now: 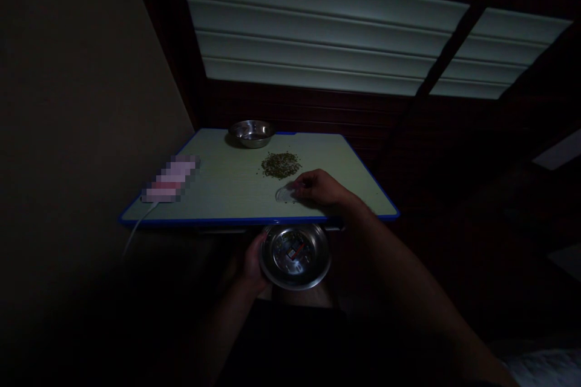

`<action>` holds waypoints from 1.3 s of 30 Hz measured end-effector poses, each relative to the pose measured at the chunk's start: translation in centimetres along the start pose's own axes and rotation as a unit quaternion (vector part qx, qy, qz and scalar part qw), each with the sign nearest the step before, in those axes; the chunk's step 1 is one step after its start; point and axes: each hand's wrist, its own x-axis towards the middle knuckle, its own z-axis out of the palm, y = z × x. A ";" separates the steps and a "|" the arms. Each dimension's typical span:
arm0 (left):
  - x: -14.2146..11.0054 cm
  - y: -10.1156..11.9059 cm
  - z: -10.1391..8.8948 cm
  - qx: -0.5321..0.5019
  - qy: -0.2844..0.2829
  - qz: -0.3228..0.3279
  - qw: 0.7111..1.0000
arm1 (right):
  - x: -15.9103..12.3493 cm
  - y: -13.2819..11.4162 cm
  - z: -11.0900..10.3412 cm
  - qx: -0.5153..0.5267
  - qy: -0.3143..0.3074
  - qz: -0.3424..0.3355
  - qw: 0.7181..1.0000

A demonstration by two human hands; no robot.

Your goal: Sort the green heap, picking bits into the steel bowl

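Observation:
My left hand (255, 263) grips the left rim of a shiny metal bowl (320, 263), held just below the table's front edge. Inside the bowl a dark, coloured patch shows, perhaps a label. My right hand (319, 187) is closed on a small, pale, translucent scraper-like piece (285, 193), which rests against the tabletop near the front edge. A few loose grains lie by that piece. Beyond it, a heap of small brownish-green grains (280, 165) is spread on the table, with strays around it.
The pale tabletop (218, 187) has a blue rim. A second metal bowl (252, 134) stands at its back edge. On the left lies a blurred-out pinkish device (170, 180) with a white cable (136, 227). A wall rises on the left, and dark-framed slatted panels (313, 30) stand behind.

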 end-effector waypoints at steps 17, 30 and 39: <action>-0.1 -0.2 0.4 -0.022 -0.003 0.018 1.000 | -2.8 -0.8 0.4 -0.044 -0.028 -0.002 0.999; -0.1 0.0 0.5 -0.030 -0.005 0.005 1.000 | -3.3 -1.0 0.6 0.000 -0.028 0.017 0.999; -0.3 0.1 0.7 -0.023 0.014 0.016 1.000 | -3.7 -1.2 0.5 0.012 -0.044 0.011 0.999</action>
